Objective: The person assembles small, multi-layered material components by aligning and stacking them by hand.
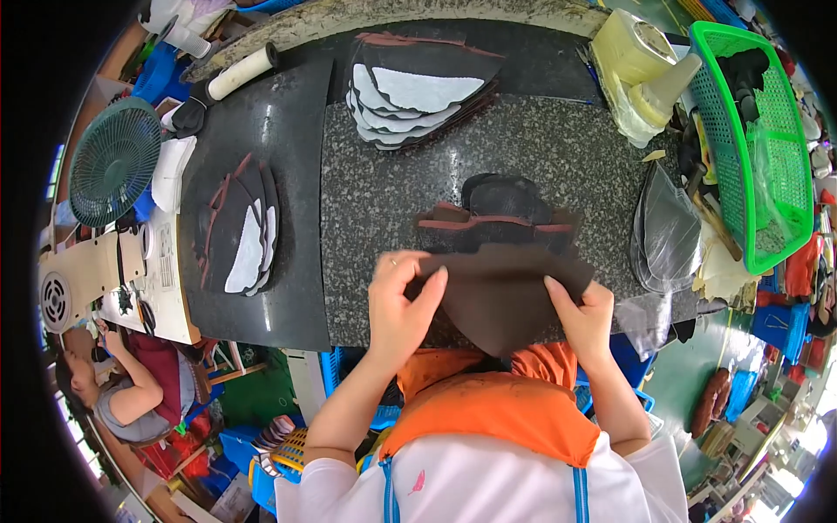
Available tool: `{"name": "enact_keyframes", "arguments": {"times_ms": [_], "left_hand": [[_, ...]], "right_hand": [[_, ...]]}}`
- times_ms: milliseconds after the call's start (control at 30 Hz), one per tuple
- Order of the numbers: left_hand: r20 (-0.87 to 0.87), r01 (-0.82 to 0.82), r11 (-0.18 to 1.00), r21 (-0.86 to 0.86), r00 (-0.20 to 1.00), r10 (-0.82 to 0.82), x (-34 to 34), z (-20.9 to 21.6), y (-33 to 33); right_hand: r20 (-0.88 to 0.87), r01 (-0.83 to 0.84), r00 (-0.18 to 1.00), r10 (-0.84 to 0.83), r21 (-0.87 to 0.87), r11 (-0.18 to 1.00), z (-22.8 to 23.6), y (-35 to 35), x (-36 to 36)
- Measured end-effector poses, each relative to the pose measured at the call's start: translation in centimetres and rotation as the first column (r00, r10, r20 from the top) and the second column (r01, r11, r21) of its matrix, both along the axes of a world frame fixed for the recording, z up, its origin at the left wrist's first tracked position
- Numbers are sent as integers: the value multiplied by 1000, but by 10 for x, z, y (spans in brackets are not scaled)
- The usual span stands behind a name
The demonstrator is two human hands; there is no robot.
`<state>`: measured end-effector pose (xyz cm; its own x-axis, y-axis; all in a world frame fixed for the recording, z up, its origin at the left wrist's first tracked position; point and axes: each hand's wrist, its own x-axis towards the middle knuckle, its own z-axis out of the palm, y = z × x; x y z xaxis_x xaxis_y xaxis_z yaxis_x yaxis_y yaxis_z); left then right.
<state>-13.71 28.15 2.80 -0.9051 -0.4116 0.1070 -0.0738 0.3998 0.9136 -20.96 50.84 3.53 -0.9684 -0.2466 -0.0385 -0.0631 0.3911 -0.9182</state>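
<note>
Both hands hold a dark brown, flexible cut shoe-upper piece (499,301) over the near edge of the speckled stone worktop (401,209). My left hand (404,301) pinches its left end, thumb on top. On its right end my right hand (584,318) grips in the same way; the fingers underneath are hidden. Just beyond it lie black shoe-upper pieces (506,199) with reddish-brown edges, partly covered by the held piece. A fanned stack of black pieces with white backing (418,91) rests farther back. Another such stack (244,227) sits on the black mat to the left.
At the right stand a green plastic basket (750,209), a yellowish container (632,52) and a cone (667,91). Plastic-wrapped dark pieces (664,231) lie below them. A green fan (115,161) and a white roll (240,73) are at left, where another person (131,392) sits.
</note>
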Motion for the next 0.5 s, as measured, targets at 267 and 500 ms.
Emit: {"name": "enact_keyframes", "arguments": {"times_ms": [267, 500], "left_hand": [[40, -124, 953, -276, 989, 140, -25, -16, -6], [-244, -158, 675, -720, 969, -34, -25, -28, -5]], "right_hand": [[-81, -4, 996, 19, 185, 983, -15, -15, -15], [-138, -38, 987, 79, 276, 960, -12, -21, -24]]}}
